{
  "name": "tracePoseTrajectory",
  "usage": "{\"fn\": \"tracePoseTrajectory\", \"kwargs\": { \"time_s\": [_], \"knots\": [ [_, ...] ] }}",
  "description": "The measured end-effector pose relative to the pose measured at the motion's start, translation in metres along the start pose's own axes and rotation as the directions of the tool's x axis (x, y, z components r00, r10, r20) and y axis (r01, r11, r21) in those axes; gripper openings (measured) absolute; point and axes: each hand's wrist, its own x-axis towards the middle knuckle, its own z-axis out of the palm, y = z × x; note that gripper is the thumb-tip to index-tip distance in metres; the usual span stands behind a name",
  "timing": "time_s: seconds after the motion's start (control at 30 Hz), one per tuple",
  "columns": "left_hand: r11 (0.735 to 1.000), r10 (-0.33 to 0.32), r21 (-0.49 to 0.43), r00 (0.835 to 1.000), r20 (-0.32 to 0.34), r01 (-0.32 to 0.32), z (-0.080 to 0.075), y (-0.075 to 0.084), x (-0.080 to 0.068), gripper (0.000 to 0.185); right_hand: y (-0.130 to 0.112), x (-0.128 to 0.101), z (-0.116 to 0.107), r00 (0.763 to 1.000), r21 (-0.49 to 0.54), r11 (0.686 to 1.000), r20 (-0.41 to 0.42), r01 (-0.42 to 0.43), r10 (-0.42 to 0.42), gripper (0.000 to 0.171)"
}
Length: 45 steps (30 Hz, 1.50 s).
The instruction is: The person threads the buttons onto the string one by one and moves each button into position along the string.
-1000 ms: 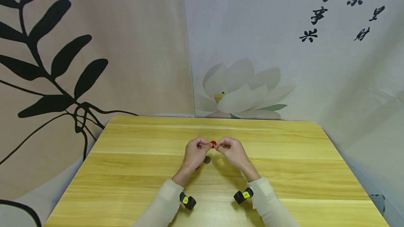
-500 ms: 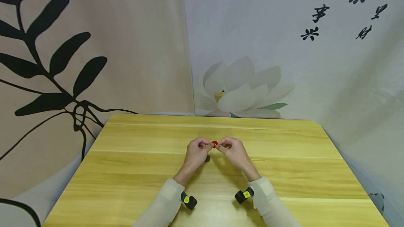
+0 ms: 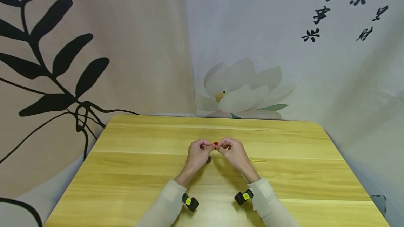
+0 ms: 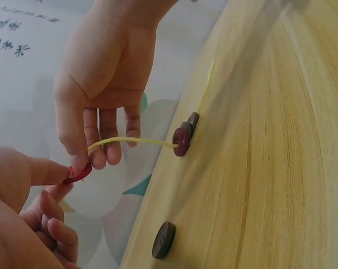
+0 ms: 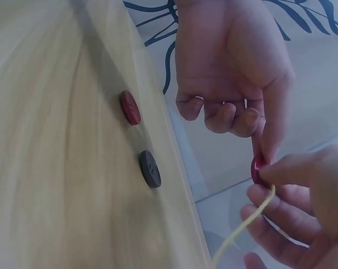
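Observation:
My left hand (image 3: 197,155) pinches a red button (image 4: 76,175) between thumb and forefinger, raised above the table. Right up against it, my right hand (image 3: 234,152) has its thumb and fingertips on a yellow cord (image 5: 243,225) at the button's face. From those fingers the cord runs down to a dark red button (image 4: 181,142) threaded on it, with dark buttons (image 4: 194,120) behind. A loose dark brown button (image 5: 150,168) lies below the hands, partly covered by my left hand in the head view. Another loose red button (image 5: 130,107) lies beside it.
The wooden table (image 3: 142,178) spreads around both hands, its far edge behind them. The cord's tail (image 3: 258,160) lies on the wood to the right of my right wrist. Printed curtains (image 3: 151,45) hang beyond the table.
My left hand has shifted slightly right with the red button, closer to my right fingertips. The loose red button near my left wrist has become hidden in the head view.

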Motion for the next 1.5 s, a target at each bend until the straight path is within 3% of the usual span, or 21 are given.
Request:
{"fn": "tracePoseTrajectory", "kwargs": {
  "time_s": [0.17, 0.57, 0.77, 0.97, 1.23, 1.5],
  "knots": [
    [1.000, -0.001, -0.005, 1.000, -0.003, 0.001, 0.001, 0.000, 0.002, 0.010, 0.000, 0.000, -0.001, 1.000, 0.001, 1.000, -0.013, 0.014, -0.014, 0.009],
    [0.999, -0.025, -0.031, 1.000, -0.018, 0.025, 0.000, -0.001, 0.003, 0.013, -0.003, -0.004, 0.000, 0.996, -0.067, 0.994, 0.009, 0.090, -0.090, 0.037],
    [0.999, -0.031, -0.021, 0.999, -0.032, 0.031, 0.000, 0.001, 0.002, 0.010, -0.001, -0.003, 0.005, 0.990, -0.122, 0.983, 0.031, 0.139, -0.136, 0.036],
    [0.999, -0.029, -0.017, 0.999, -0.033, 0.028, 0.001, 0.002, 0.000, 0.010, -0.003, -0.004, 0.009, 0.987, -0.171, 0.973, 0.001, 0.156, -0.158, 0.030],
    [1.000, -0.028, -0.007, 0.999, -0.042, 0.028, -0.001, 0.002, 0.000, 0.015, -0.001, -0.004, 0.011, 0.988, -0.144, 0.978, -0.011, 0.148, -0.151, 0.026],
    [1.000, -0.023, 0.014, 0.999, -0.024, 0.024, -0.008, 0.001, 0.002, 0.018, 0.003, -0.003, 0.010, 0.991, -0.052, 0.989, 0.012, 0.136, -0.135, 0.026]
  ]
}}
